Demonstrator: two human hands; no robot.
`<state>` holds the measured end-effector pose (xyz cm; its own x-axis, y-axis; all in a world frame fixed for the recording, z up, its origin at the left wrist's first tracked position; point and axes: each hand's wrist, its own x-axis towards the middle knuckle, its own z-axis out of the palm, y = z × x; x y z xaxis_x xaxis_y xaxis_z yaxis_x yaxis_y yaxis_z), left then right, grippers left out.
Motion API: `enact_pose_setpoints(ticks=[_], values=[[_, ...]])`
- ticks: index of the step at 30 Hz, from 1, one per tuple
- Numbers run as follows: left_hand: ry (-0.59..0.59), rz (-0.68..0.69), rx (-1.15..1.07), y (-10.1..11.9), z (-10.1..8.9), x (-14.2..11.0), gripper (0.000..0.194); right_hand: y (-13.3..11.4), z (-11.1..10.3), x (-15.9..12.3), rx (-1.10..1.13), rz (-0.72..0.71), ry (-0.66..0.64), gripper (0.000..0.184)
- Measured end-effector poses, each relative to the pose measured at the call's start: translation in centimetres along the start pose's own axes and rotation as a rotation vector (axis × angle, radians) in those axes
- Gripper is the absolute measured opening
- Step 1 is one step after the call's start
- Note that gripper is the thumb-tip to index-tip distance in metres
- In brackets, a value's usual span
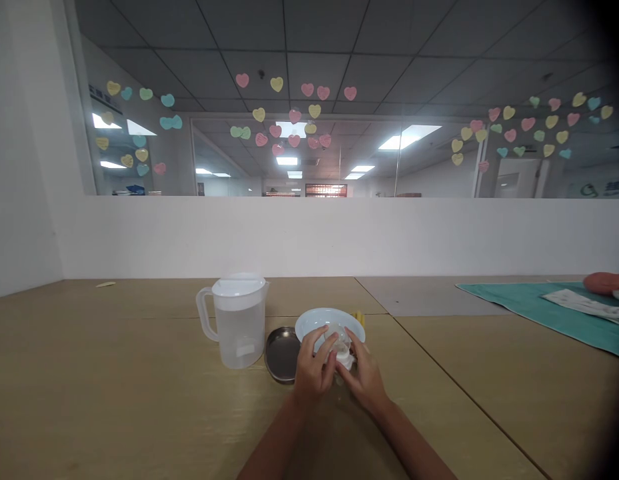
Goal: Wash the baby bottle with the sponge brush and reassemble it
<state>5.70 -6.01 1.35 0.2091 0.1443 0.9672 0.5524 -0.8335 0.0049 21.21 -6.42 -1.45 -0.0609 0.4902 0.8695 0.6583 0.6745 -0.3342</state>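
My left hand (314,368) and my right hand (362,375) meet low in the middle of the view, over the near rim of a pale blue bowl (325,321). Both have their fingers curled round a small clear, glass-like object (339,337) and something white (345,360) beneath it; I cannot make out what these are. A clear plastic pitcher (238,321) with a white lid and water inside stands just to the left. A small round metal dish (282,353) lies between the pitcher and the bowl. Something yellow (359,317) peeks out behind the bowl.
The tan table (114,387) runs back to a low white wall (309,237) under a window with heart stickers. A teal cloth (554,310) with paper and an orange object (606,282) lies at the far right.
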Motion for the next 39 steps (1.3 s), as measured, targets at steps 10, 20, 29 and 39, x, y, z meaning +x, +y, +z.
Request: enact_pose_setpoints(ticks=[10, 20, 29, 39], values=[[-0.078, -0.008, -0.049, 0.6, -0.4, 0.4, 0.033, -0.3, -0.1, 0.0, -0.057, -0.087, 0.042, 0.055], [-0.055, -0.139, -0.13, 1.3, 0.1, 0.6, 0.029, -0.5, 0.2, 0.0, 0.021, -0.115, 0.102, 0.048], [-0.065, -0.121, -0.114, 1.1, 0.5, 0.7, 0.028, -0.1, 0.9, -0.2, 0.01, -0.107, 0.12, 0.05], [-0.161, -0.213, -0.258, 0.3, 0.5, -0.7, 0.06, 0.2, 0.5, -0.6, 0.14, 0.041, 0.118, 0.045]])
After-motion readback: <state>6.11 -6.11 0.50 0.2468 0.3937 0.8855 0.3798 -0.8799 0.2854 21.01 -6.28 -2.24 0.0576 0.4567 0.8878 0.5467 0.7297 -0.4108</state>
